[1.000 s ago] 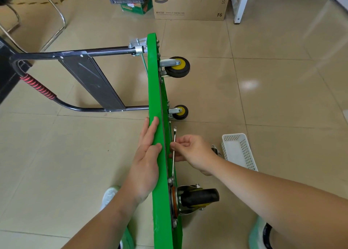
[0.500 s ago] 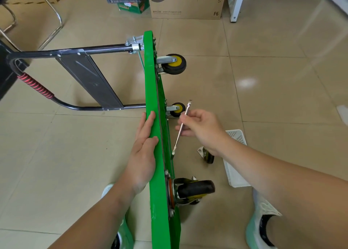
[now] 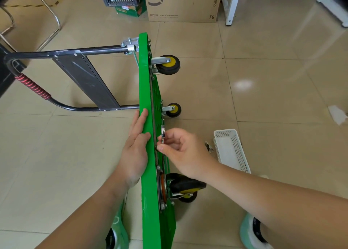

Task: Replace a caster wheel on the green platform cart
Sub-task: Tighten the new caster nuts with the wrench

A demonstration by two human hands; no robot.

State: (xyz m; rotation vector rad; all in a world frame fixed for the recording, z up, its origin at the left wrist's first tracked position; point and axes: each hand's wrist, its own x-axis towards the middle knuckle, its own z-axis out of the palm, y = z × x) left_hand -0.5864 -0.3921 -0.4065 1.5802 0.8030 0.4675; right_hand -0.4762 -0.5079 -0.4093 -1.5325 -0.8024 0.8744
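Note:
The green platform cart [image 3: 146, 90] stands on its long edge on the floor, underside facing right. My left hand [image 3: 136, 147] lies flat with straight fingers against the top face of the deck. My right hand [image 3: 180, 151] pinches a slim metal wrench [image 3: 163, 134] right at the underside. Two yellow-hubbed casters sit farther along the deck, a far caster [image 3: 167, 64] and a middle caster [image 3: 173, 110]. A larger black caster [image 3: 183, 185] is bolted near me. A loose caster [image 3: 208, 146] lies on the floor beside my right hand, mostly hidden.
The cart's black folding handle [image 3: 62, 73] with red grip lies out to the left. A white perforated basket [image 3: 230, 151] sits on the floor at right. A cardboard box [image 3: 182, 2], a crate and a chair leg stand at the back. My shoes flank the cart.
My right hand has brought the wrench back down from its raised, tilted position to the cart's underside. My left hand stays flat on the deck.

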